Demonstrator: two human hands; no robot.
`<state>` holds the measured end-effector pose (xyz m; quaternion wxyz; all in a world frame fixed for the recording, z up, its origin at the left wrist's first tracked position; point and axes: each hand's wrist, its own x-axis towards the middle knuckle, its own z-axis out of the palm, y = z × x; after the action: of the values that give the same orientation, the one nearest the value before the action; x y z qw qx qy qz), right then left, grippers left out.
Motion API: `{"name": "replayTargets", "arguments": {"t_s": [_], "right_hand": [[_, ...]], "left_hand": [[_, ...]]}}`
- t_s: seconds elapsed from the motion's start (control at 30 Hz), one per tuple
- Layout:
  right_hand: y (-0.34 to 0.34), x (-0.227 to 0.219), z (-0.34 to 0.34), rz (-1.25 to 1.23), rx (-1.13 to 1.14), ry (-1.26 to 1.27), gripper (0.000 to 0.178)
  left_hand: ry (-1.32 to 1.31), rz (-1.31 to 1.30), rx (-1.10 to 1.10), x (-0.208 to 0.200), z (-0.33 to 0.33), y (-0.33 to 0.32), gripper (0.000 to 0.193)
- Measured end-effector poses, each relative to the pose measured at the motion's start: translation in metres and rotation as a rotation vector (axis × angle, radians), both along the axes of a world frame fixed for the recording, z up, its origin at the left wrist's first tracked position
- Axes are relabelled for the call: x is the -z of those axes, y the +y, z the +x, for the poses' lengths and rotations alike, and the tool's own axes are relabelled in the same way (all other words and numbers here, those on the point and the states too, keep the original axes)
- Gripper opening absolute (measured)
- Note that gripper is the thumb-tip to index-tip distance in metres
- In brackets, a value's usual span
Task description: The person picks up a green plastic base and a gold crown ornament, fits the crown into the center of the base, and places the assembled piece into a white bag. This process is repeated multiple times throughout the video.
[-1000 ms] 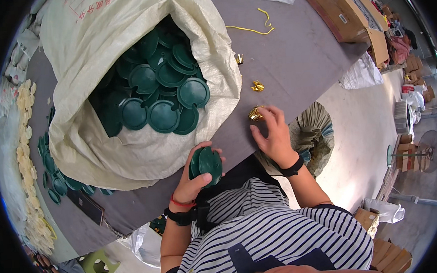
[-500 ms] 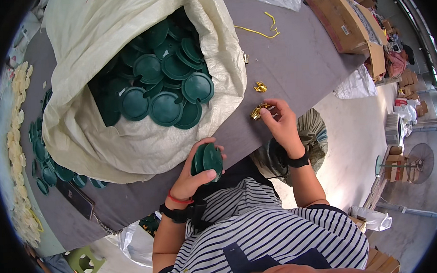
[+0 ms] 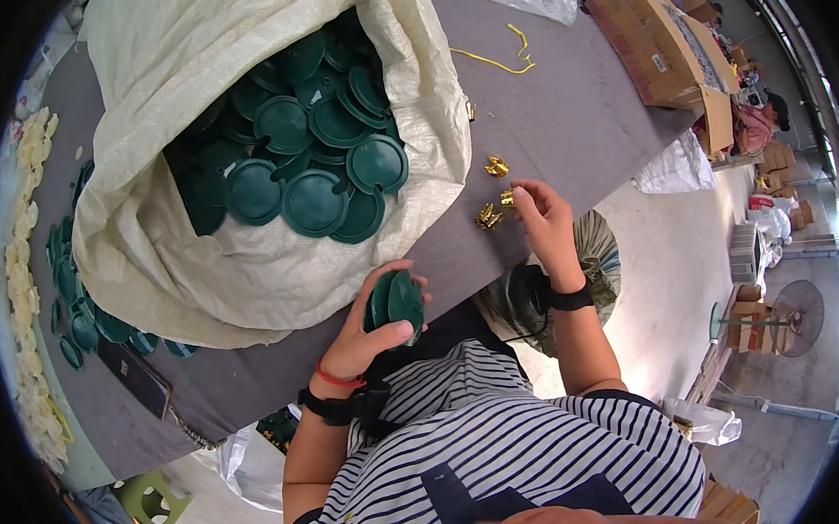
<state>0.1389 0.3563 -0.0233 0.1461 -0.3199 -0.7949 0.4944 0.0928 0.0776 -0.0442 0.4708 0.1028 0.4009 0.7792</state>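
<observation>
By the left grip [image 3: 355, 339], a small stack of green discs [image 3: 404, 299] is held just off the worktop's near edge, pinched with the thumb across the front face and the fingers behind; slipping is probably prevented this way. By the right grip [image 3: 548, 225], a gold clip [image 3: 507, 199] is pinched between thumb and fingertips, over the worktop [image 3: 573, 112]. Just beside it lies a gold cluster [image 3: 488, 218], with a second cluster [image 3: 497, 167] beyond; both seem placed for a short reach.

The held discs are dark green, smooth and slightly fanned. More discs [image 3: 314, 203] are heaped in the sack [image 3: 177, 75], where raised rims and edge notches are seen. The sack's mouth is turned toward the body, presumably for easy access. Farther out, a carton [image 3: 650, 41] is noted.
</observation>
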Motion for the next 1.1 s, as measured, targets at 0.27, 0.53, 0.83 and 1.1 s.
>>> {"name": "replayTargets", "arguments": {"t_s": [0.27,0.53,0.83,1.1], "right_hand": [[-0.004,-0.001,0.002,0.159,-0.202,-0.034,0.031],[-0.013,-0.008,0.004,0.370,-0.366,-0.121,0.043],[-0.011,-0.006,0.005,0.402,-0.292,0.071,0.028],[-0.019,-0.008,0.001,0.647,-0.445,0.003,0.025]], "left_hand": [[-0.026,0.071,0.030,0.003,-0.002,-0.001,0.074],[0.004,0.004,0.012,0.000,-0.001,0.000,0.083],[0.012,0.005,0.025,0.000,-0.002,-0.001,0.081],[0.015,0.013,0.029,0.000,-0.002,-0.001,0.081]]}}
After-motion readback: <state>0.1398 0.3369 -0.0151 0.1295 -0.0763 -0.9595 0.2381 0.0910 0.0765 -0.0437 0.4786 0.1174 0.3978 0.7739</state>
